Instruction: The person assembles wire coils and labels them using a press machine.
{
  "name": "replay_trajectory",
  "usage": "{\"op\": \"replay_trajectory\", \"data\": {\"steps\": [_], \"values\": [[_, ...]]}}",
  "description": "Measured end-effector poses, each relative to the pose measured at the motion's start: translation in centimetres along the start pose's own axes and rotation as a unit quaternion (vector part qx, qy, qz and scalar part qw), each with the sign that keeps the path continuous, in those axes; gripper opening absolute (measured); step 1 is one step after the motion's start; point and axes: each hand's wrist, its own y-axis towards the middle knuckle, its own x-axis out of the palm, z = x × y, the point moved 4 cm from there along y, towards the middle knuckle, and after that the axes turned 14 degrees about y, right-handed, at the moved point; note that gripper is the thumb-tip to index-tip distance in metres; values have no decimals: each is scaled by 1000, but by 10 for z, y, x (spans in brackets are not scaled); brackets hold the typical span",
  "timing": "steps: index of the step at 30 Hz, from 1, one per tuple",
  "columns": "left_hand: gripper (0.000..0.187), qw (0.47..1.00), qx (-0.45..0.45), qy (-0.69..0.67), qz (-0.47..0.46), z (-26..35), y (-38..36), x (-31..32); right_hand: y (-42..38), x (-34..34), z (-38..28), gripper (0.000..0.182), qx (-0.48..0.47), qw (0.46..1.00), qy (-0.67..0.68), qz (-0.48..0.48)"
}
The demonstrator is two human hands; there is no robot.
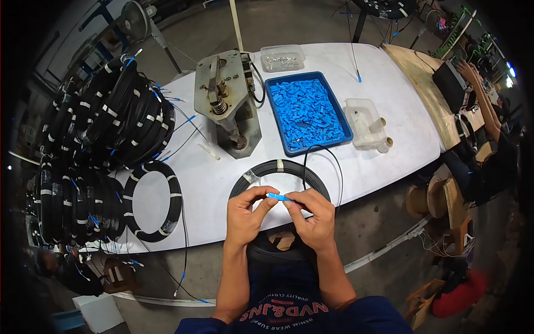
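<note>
My left hand (pixel 246 216) pinches one end of a small blue fibre-optic connector (pixel 276 196) between thumb and fingertips. The fingers of my right hand (pixel 312 218) are closed on its other end, and the two hands nearly meet. Just beyond them, a coil of black cable (pixel 280 166) with pale tape bands lies at the table's near edge, partly hidden by my hands. A loose loop of black cable (pixel 339 167) arches up from the right hand's side. Further off stands a dark blue tray (pixel 288 146) heaped with small blue connector parts (pixel 307 111).
A metal hand press (pixel 225 92) stands left of the tray on the white table (pixel 389 161). Clear plastic boxes (pixel 367 125) sit behind and right of the tray. Stacked cable coils (pixel 111 128) crowd the left. At far right, a person's arms (pixel 481 97) reach over another bench.
</note>
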Motion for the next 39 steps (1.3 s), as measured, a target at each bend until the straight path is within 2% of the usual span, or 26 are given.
{"op": "replay_trajectory", "data": {"steps": [6,9,11,12,14,15,17,18,22,24,28,31,34,36,38,39], "values": [[17,999,10,34,-23,2,6,-1,1,1,2,10,-25,1000,7,-7],[17,999,17,32,-13,4,6,3,0,1,3,10,-4,1000,9,4],[18,999,21,31,-4,6,4,9,-4,-1,10,10,59,996,63,21],[17,999,39,-1,6,8,4,13,-5,1,14,10,58,996,63,21],[16,994,88,-63,26,13,5,27,-11,7,31,10,79,953,284,70],[16,994,89,-62,26,16,4,33,-14,14,36,10,77,953,285,71],[15,993,86,-67,42,21,4,41,-22,23,49,12,82,873,467,113],[18,995,91,-32,40,21,5,41,-26,23,51,15,98,863,484,105],[23,996,86,-3,21,21,9,42,-23,15,52,18,85,874,468,101],[28,996,81,25,3,19,11,45,-20,6,51,20,94,909,395,90],[32,995,83,37,-25,21,20,66,-23,-19,57,22,140,897,401,126],[30,983,129,114,-58,23,24,88,-28,-39,59,21,95,912,374,141],[28,974,146,145,-93,17,31,108,-32,-54,69,14,89,918,341,180],[27,980,125,111,-110,6,40,121,-34,-66,73,10,118,921,303,216],[25,989,59,33,-130,0,47,134,-27,-82,71,11,102,936,258,215],[25,989,60,33,-133,2,50,141,-22,-90,68,12,90,949,216,210]]}}
